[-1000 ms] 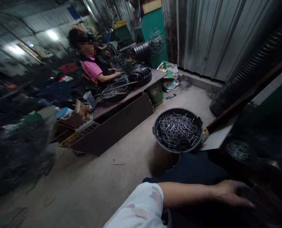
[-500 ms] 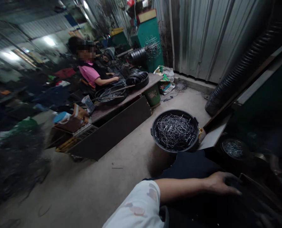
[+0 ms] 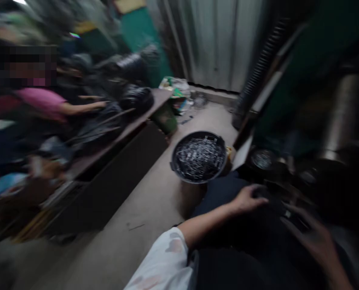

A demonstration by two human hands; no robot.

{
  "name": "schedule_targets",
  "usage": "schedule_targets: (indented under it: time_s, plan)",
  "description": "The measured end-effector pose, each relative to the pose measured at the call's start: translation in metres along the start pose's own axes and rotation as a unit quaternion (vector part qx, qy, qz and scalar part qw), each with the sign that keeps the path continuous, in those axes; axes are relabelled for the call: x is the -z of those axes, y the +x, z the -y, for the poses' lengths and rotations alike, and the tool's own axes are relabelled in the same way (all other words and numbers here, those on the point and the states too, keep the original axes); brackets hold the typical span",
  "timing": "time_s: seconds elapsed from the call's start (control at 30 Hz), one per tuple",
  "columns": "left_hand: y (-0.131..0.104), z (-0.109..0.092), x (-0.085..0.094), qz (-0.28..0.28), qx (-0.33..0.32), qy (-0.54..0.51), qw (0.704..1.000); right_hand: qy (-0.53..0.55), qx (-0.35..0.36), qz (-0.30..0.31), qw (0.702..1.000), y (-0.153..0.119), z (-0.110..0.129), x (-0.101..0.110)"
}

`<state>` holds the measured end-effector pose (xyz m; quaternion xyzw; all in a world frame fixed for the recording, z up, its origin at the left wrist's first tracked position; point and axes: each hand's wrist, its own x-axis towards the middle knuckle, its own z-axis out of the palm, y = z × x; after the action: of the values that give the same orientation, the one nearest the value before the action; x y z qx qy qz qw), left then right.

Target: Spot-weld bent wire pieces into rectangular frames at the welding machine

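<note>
Above my dark-clad lap, my left hand (image 3: pixel 248 199) reaches out with thumb and fingers apart and nothing visible between them. Its fingertips look blackened. My right hand (image 3: pixel 314 235) is at the lower right, blurred, its fingers and thumb spread around a dark gap. A small pale spot shows by its fingertips, too smeared to name. Just beyond my left hand stands a round black tub (image 3: pixel 174 166) filled with thin metal wire pieces (image 3: pixel 199 155). A smaller round container of metal pieces (image 3: pixel 262 159) sits in shadow past my hands.
At left, a person in a pink top (image 3: pixel 43 100) sits at a low bench (image 3: pixel 161 96) bearing coiled black wire (image 3: pixel 137 96). A green bin (image 3: pixel 164 119) and sacks (image 3: pixel 179 94) stand behind. A ribbed hose (image 3: pixel 265 60) and dark machinery are on the right.
The view has swung right and blurred, so the tub and bench sit further left. My right hand now shows plainly at the lower right, and my left hand appears higher and further left.
</note>
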<state>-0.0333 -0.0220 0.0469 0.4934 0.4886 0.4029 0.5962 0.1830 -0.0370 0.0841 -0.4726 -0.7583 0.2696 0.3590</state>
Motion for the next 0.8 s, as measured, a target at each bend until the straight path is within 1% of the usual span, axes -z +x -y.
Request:
schedule_targets:
  time_s: [0.07,0.13,0.23,0.3,0.4,0.5,0.6,0.8]
  plan:
    - [-0.004,-0.011,0.008,-0.030,-0.017,0.007,0.999,0.001,-0.014,0.061,0.998,-0.008,0.003,0.003]
    - [-0.001,-0.014,0.015,-0.039,-0.007,-0.009,0.999,0.013,-0.022,0.076,0.997,-0.006,0.004,0.003]
    - [0.002,-0.011,0.018,-0.018,0.020,-0.041,0.999,0.031,-0.025,0.071,0.997,0.003,0.003,0.001]
    - [-0.002,-0.010,0.016,0.001,0.034,-0.058,0.998,0.045,-0.013,0.073,0.996,0.007,0.004,-0.002]
    - [-0.008,-0.015,0.011,0.015,0.050,-0.084,0.995,0.064,0.010,0.078,0.995,0.009,0.007,-0.007]
    - [-0.010,-0.023,0.007,0.020,0.062,-0.127,0.990,0.087,0.014,0.070,0.994,0.010,0.007,-0.009]
    - [-0.010,-0.031,0.005,0.023,0.079,-0.167,0.983,0.112,-0.003,0.065,0.992,0.011,0.007,-0.009]
    - [-0.009,-0.040,0.002,0.018,0.105,-0.197,0.975,0.139,-0.011,0.062,0.988,0.013,0.010,-0.005]
